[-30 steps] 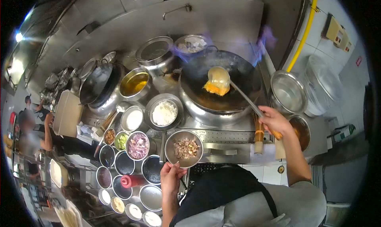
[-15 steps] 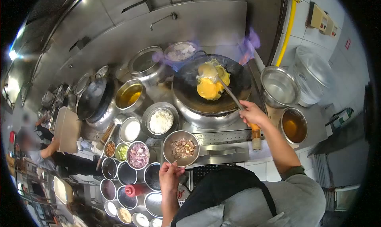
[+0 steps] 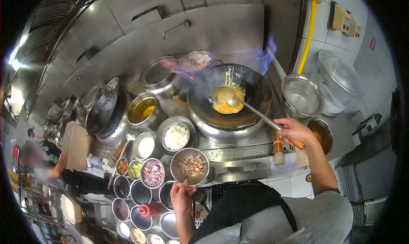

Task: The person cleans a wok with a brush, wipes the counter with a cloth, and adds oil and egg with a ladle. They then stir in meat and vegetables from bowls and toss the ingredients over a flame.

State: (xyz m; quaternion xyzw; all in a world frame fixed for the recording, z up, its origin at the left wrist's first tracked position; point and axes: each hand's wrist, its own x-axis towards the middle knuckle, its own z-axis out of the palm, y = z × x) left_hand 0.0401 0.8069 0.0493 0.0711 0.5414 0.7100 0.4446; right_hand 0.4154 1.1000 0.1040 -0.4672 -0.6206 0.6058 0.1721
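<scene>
My right hand (image 3: pixel 294 131) is wrapped round the handle of a long metal ladle (image 3: pixel 258 113). The ladle's round bowl rests on yellow egg (image 3: pixel 228 107) in a large black wok (image 3: pixel 255 88). Thin strands of egg lie above it on the wok's wall. At the lower middle, my left hand (image 3: pixel 182 197) pinches the near rim of a metal bowl (image 3: pixel 201 174) holding chopped brown pieces (image 3: pixel 191 165). Just behind that bowl is a colander with white rice (image 3: pixel 177 136).
Blue flames (image 3: pixel 266 60) rise behind the wok. An oil pot (image 3: pixel 142 109), a second wok (image 3: pixel 102 112) and a bowl of chopped purple onion (image 3: pixel 153 173) stand left. On the right are a steel basin (image 3: pixel 302 95) and a yellow pipe (image 3: pixel 307 35). A person (image 3: pixel 47 167) stands far left.
My right hand has moved right and down, and the ladle's bowl now sits lower on the egg. The egg patch looks smaller, with strands above. My left hand still holds the bowl.
</scene>
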